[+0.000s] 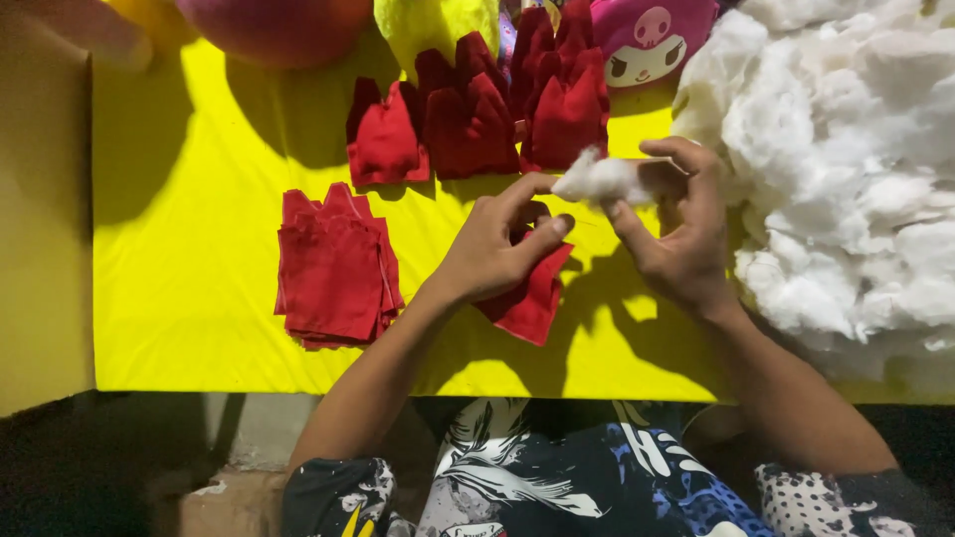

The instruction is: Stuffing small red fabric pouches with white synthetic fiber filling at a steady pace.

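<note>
big heap of white stuffing [846,169] sits at 3 o'clock on the yellow sheet [199,199]. flat stack of red cloth pieces [336,267] at 9, stuffed red ones [477,114] up at 12. left hand [497,249] is clenched around a red pouch [527,298] dead centre, right hand [681,234] pinching a tuft of stuffing [602,181] just above it. looks like the filling step; next move probably needs the pouch mouth held open.
</note>
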